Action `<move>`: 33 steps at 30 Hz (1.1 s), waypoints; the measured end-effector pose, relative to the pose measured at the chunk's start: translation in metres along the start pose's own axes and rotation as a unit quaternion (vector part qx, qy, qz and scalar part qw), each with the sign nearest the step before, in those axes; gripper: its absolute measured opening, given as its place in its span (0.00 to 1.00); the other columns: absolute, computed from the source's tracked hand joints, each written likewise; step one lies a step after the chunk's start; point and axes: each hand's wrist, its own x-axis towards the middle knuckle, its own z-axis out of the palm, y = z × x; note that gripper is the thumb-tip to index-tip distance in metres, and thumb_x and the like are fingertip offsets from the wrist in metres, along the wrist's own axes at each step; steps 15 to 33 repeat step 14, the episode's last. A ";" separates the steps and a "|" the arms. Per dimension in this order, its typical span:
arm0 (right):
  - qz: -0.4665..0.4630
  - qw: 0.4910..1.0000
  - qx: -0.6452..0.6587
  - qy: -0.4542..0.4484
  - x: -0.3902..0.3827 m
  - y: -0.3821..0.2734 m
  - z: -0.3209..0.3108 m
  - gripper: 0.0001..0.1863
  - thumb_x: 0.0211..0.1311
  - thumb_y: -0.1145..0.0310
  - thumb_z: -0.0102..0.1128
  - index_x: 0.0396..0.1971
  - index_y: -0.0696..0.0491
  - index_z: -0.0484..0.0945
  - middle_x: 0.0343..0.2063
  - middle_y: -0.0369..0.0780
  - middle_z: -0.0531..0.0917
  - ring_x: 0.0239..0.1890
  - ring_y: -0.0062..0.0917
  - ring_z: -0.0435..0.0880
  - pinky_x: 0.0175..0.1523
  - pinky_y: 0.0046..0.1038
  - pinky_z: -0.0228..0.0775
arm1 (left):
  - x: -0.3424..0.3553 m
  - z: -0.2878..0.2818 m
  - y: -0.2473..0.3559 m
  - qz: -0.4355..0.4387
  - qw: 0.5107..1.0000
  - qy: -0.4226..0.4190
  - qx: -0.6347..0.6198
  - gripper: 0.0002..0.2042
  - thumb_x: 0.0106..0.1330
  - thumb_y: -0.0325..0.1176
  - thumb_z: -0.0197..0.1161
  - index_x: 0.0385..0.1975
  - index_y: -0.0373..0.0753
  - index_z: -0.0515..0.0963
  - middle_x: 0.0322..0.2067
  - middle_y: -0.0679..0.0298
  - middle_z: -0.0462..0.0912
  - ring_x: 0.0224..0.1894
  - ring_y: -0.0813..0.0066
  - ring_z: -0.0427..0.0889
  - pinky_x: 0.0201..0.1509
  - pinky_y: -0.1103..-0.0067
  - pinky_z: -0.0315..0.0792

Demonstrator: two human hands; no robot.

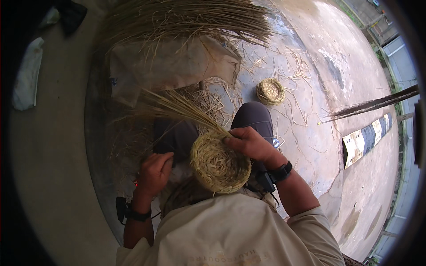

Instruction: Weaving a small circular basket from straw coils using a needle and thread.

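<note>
A small round straw basket [199, 170] rests over my lap with its woven inside facing up. Loose straws [188, 111] fan out from its far rim toward the upper left. My right hand [250, 144] is closed on the basket's right far rim, with thumb and fingers pinching where the straws meet the weave. To the left of the basket and apart from it, my left hand [155, 172] is closed with its fingers curled. Whether a thin strand is inside that hand, I cannot make out.
A second round straw basket [270, 91] sits on the floor beyond my right knee. A large straw bundle [191, 22] lies across a cloth-covered support [168, 64] ahead. Straw scraps litter the floor. At the right are a dark pole-like bundle [377, 103] and a striped block [367, 135].
</note>
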 end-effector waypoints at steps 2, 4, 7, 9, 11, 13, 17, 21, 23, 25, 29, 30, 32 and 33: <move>0.024 0.999 0.041 0.004 -0.001 0.000 -0.001 0.14 0.76 0.62 0.62 0.45 0.59 0.86 0.29 0.27 0.83 0.32 0.09 0.75 0.38 0.21 0.70 | -0.001 0.000 -0.001 -0.006 1.000 0.002 0.004 0.08 0.68 0.22 0.66 0.44 0.31 0.84 0.36 0.50 0.88 0.38 0.52 0.87 0.43 0.65 0.79; 0.048 0.997 0.068 0.007 -0.001 0.002 -0.004 0.14 0.76 0.62 0.62 0.47 0.58 0.86 0.32 0.27 0.84 0.33 0.09 0.77 0.40 0.20 0.72 | -0.002 0.000 -0.004 -0.022 1.000 0.004 0.002 0.08 0.69 0.23 0.65 0.45 0.31 0.84 0.36 0.50 0.88 0.37 0.53 0.87 0.42 0.65 0.79; 0.040 0.993 0.107 0.007 0.001 0.006 -0.006 0.15 0.76 0.63 0.62 0.49 0.59 0.86 0.35 0.30 0.87 0.36 0.10 0.81 0.43 0.20 0.74 | -0.006 -0.001 -0.009 -0.067 0.998 0.014 -0.017 0.08 0.71 0.24 0.64 0.46 0.32 0.84 0.36 0.51 0.88 0.36 0.56 0.88 0.42 0.67 0.80; 0.043 0.991 0.124 0.008 0.001 0.006 -0.008 0.15 0.76 0.63 0.62 0.50 0.60 0.86 0.37 0.31 0.88 0.38 0.12 0.82 0.46 0.21 0.76 | -0.009 -0.001 -0.017 -0.103 0.993 0.025 -0.047 0.09 0.72 0.25 0.63 0.48 0.33 0.85 0.37 0.52 0.88 0.36 0.59 0.88 0.42 0.68 0.80; 0.046 0.990 0.136 0.009 0.000 0.007 -0.010 0.16 0.77 0.63 0.62 0.51 0.60 0.85 0.39 0.32 0.88 0.40 0.13 0.83 0.49 0.22 0.77 | -0.011 -0.002 -0.028 -0.131 0.990 0.035 -0.044 0.10 0.73 0.27 0.63 0.50 0.34 0.85 0.37 0.52 0.89 0.37 0.61 0.89 0.43 0.70 0.80; 0.048 0.988 0.144 0.009 -0.001 0.008 -0.013 0.17 0.77 0.63 0.61 0.53 0.61 0.84 0.41 0.33 0.89 0.42 0.14 0.84 0.51 0.22 0.78 | -0.013 -0.004 -0.044 -0.159 0.986 0.030 -0.030 0.11 0.74 0.28 0.63 0.52 0.35 0.84 0.40 0.53 0.90 0.40 0.65 0.90 0.45 0.72 0.81; 0.041 0.987 0.156 0.016 -0.002 0.008 -0.013 0.17 0.77 0.63 0.62 0.53 0.60 0.84 0.41 0.33 0.89 0.42 0.15 0.84 0.52 0.23 0.78 | -0.011 -0.006 -0.051 -0.173 0.984 0.021 -0.020 0.12 0.74 0.28 0.62 0.54 0.35 0.83 0.41 0.54 0.91 0.43 0.67 0.91 0.47 0.74 0.81; 0.041 0.987 0.156 0.016 -0.002 0.008 -0.013 0.17 0.77 0.63 0.62 0.53 0.60 0.84 0.41 0.33 0.89 0.42 0.15 0.84 0.52 0.23 0.78 | -0.011 -0.006 -0.051 -0.173 0.984 0.021 -0.020 0.12 0.74 0.28 0.62 0.54 0.35 0.83 0.41 0.54 0.91 0.43 0.67 0.91 0.47 0.74 0.81; 0.041 0.987 0.156 0.016 -0.002 0.008 -0.013 0.17 0.77 0.63 0.62 0.53 0.60 0.84 0.41 0.33 0.89 0.42 0.15 0.84 0.52 0.23 0.78 | -0.011 -0.006 -0.051 -0.173 0.984 0.021 -0.020 0.12 0.74 0.28 0.62 0.54 0.35 0.83 0.41 0.54 0.91 0.43 0.67 0.91 0.47 0.74 0.81; 0.041 0.987 0.156 0.016 -0.002 0.008 -0.013 0.17 0.77 0.63 0.62 0.53 0.60 0.84 0.41 0.33 0.89 0.42 0.15 0.84 0.52 0.23 0.78 | -0.011 -0.006 -0.051 -0.173 0.984 0.021 -0.020 0.12 0.74 0.28 0.62 0.54 0.35 0.83 0.41 0.54 0.91 0.43 0.67 0.91 0.47 0.74 0.81; 0.041 0.987 0.156 0.016 -0.002 0.008 -0.013 0.17 0.77 0.63 0.62 0.53 0.60 0.84 0.41 0.33 0.89 0.42 0.15 0.84 0.52 0.23 0.78 | -0.011 -0.006 -0.051 -0.173 0.984 0.021 -0.020 0.12 0.74 0.28 0.62 0.54 0.35 0.83 0.41 0.54 0.91 0.43 0.67 0.91 0.47 0.74 0.81; 0.041 0.987 0.156 0.016 -0.002 0.008 -0.013 0.17 0.77 0.63 0.62 0.53 0.60 0.84 0.41 0.33 0.89 0.42 0.15 0.84 0.52 0.23 0.78 | -0.011 -0.006 -0.051 -0.173 0.984 0.021 -0.020 0.12 0.74 0.28 0.62 0.54 0.35 0.83 0.41 0.54 0.91 0.43 0.67 0.91 0.47 0.74 0.81; 0.041 0.987 0.156 0.016 -0.002 0.008 -0.013 0.17 0.77 0.63 0.62 0.53 0.60 0.84 0.41 0.33 0.89 0.42 0.15 0.84 0.52 0.23 0.78 | -0.011 -0.006 -0.051 -0.173 0.984 0.021 -0.020 0.12 0.74 0.28 0.62 0.54 0.35 0.83 0.41 0.54 0.91 0.43 0.67 0.91 0.47 0.74 0.81; 0.041 0.987 0.156 0.016 -0.002 0.008 -0.013 0.17 0.77 0.63 0.62 0.53 0.60 0.84 0.41 0.33 0.89 0.42 0.15 0.84 0.52 0.23 0.78 | -0.011 -0.006 -0.051 -0.173 0.984 0.021 -0.020 0.12 0.74 0.28 0.62 0.54 0.35 0.83 0.41 0.54 0.91 0.43 0.67 0.91 0.47 0.74 0.81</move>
